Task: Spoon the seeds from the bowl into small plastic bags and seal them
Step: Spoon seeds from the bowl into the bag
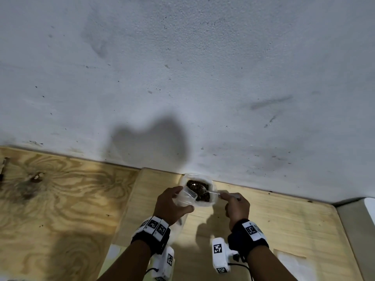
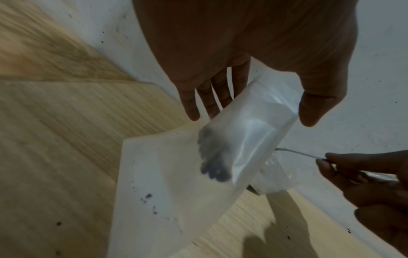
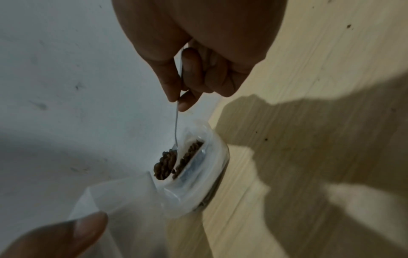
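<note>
A clear plastic bowl (image 1: 211,201) of brown seeds (image 1: 200,194) stands against the wall. My left hand (image 1: 179,201) holds a small clear plastic bag (image 1: 187,195) at the bowl's left rim, thumb (image 2: 318,104) on one side and fingers (image 2: 212,97) on the other. The bag's (image 3: 123,197) mouth faces the bowl (image 3: 205,174). My right hand (image 1: 225,196) pinches the handle of a metal spoon (image 3: 176,125). The spoon's head, heaped with seeds (image 3: 164,165), hovers over the bowl, just short of the bag's mouth.
The bowl sits on a pale raised board (image 1: 263,220) on a plywood table (image 1: 60,199) that butts against a grey wall (image 1: 182,78). A larger white plastic sheet or bag (image 2: 165,183) lies under my left hand. Another pale sheet (image 1: 290,260) lies at the lower right.
</note>
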### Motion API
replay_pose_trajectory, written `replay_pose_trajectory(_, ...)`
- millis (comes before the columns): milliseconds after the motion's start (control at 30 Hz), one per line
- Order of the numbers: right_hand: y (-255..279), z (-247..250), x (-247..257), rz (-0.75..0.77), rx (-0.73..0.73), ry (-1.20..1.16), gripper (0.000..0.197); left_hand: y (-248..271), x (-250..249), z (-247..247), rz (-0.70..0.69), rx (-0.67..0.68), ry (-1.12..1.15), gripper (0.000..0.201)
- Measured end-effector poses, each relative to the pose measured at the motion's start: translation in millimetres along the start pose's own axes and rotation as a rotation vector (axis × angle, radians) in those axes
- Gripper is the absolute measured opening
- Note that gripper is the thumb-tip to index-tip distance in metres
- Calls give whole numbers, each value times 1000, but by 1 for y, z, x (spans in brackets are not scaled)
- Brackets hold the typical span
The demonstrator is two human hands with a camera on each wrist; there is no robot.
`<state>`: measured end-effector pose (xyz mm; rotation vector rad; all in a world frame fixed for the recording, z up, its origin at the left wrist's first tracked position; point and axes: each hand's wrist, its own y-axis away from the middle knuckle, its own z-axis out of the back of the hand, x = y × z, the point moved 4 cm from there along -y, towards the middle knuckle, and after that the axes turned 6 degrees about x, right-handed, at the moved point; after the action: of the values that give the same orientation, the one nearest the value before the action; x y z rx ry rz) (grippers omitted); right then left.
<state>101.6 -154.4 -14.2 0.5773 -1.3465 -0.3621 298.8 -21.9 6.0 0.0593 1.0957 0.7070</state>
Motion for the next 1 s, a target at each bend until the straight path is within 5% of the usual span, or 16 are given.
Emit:
replay_pose_trajectory(400,39,25,41,306,116,-89,17,13,-9,-2,-28,-21,-14,81)
replay_pose_trajectory(667,66,4,55,647,230,323,32,14,-13,-9,-16,-23,26,80)
replay_pose_trajectory(833,49,15,52,579,68,146,38,13,-10,-5,-3,-24,1,79)
replay_pose_trajectory(1000,33,13,39,503,-53,274,23,7,-1,-1,13,-33,-1,78)
